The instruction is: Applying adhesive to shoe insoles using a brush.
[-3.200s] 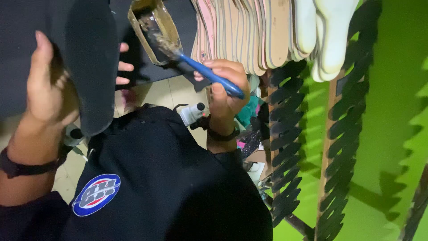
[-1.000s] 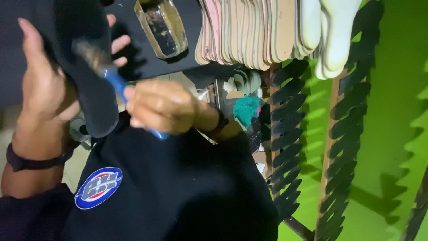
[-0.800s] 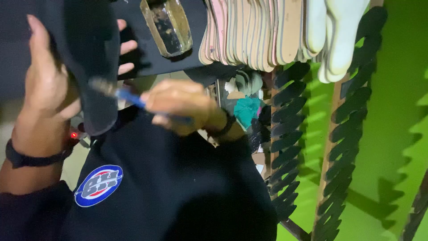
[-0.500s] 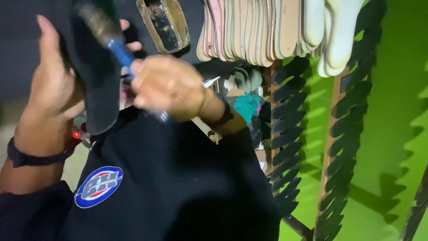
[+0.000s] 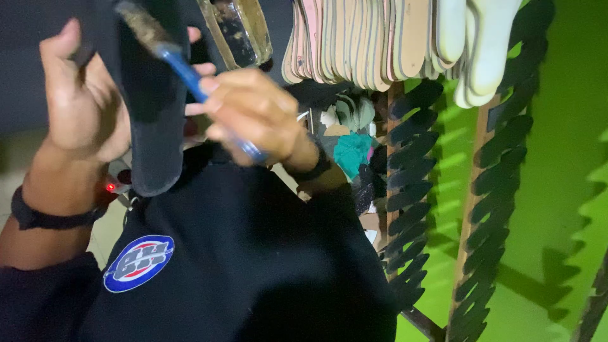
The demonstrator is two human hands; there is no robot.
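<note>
While lit green, a workshop corner with a rack of pale soles (image 5: 373, 41) overhead and a glue tin (image 5: 235, 31).
Since a moment ago, brush (image 5: 183, 63) raised higher along the dark sole (image 5: 152, 107); right hand (image 5: 256, 117) closed around the blue handle, bristles against the sole's top; left hand (image 5: 82, 107) wrapped about the sole, thumb up, in front of the dark apron (image 5: 240, 266).
</note>
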